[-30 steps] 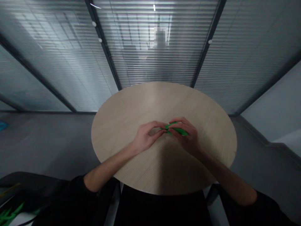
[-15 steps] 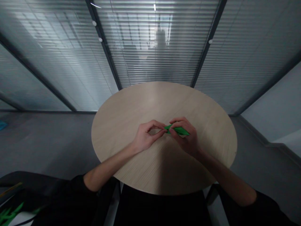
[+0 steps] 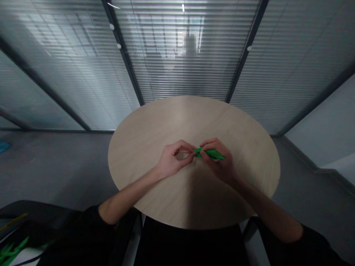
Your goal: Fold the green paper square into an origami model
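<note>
A small piece of folded green paper (image 3: pixel 214 153) is held between both hands over the round wooden table (image 3: pixel 177 122). My left hand (image 3: pixel 176 159) pinches its left tip between thumb and fingertips. From the other side, my right hand (image 3: pixel 219 159) grips the paper's middle with thumb and fingers, and a pointed end sticks out under the palm. The fingers hide part of the folds.
Glass panels with blinds (image 3: pixel 183 74) stand behind the table. At the lower left, a black chair (image 3: pixel 33 210) holds green strips (image 3: pixel 13 249) and something white. A blue item (image 3: pixel 3 146) lies on the floor at far left.
Both hands keep their hold on the green paper. Its right end shows a little farther to the right; otherwise hardly anything differs.
</note>
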Available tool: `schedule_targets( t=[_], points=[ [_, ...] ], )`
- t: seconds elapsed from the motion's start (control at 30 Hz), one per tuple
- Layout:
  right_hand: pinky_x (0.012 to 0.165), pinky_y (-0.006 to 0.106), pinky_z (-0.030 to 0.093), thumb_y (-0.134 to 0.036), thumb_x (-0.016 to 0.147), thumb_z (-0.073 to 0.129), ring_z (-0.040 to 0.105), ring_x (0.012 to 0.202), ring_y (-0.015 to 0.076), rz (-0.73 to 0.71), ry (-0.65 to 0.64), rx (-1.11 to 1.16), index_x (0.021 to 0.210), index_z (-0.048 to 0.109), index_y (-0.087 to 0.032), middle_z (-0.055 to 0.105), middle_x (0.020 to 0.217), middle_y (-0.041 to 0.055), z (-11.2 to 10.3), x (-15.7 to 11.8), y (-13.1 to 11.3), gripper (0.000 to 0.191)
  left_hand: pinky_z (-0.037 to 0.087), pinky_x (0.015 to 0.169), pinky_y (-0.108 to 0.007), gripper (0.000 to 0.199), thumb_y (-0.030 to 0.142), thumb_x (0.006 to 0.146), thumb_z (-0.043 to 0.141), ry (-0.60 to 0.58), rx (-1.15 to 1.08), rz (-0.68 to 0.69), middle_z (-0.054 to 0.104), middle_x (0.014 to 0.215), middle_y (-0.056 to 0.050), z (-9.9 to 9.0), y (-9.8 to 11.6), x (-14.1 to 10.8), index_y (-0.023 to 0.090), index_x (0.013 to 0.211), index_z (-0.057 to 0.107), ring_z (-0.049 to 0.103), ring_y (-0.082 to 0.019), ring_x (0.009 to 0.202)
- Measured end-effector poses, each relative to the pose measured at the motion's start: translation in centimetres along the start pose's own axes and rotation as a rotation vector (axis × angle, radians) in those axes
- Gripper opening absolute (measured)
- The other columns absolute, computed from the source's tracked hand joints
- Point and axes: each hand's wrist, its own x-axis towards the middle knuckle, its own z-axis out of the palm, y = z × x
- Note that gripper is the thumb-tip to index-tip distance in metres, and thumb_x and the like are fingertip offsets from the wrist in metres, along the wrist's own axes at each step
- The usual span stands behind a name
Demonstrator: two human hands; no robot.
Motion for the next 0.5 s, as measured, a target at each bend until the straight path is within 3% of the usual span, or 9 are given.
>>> schedule_targets(
  t=[0.5],
  points=[
    [0.074, 0.033, 0.055, -0.017, 0.093, 0.068, 0.066, 0.082, 0.0167, 0.007, -0.012, 0.037, 0.09, 0.065, -0.024, 0.069, 0.09, 0.0028, 0.1, 0.11, -0.32, 0.008, 0.065, 0.083, -0.03, 0.011, 0.025, 0.089, 0.074, 0.002, 0.045, -0.008, 0.08, 0.094, -0.01, 0.04, 0.19, -0.13, 0.016, 0.089, 0.069, 0.076, -0.016, 0.085]
  ],
)
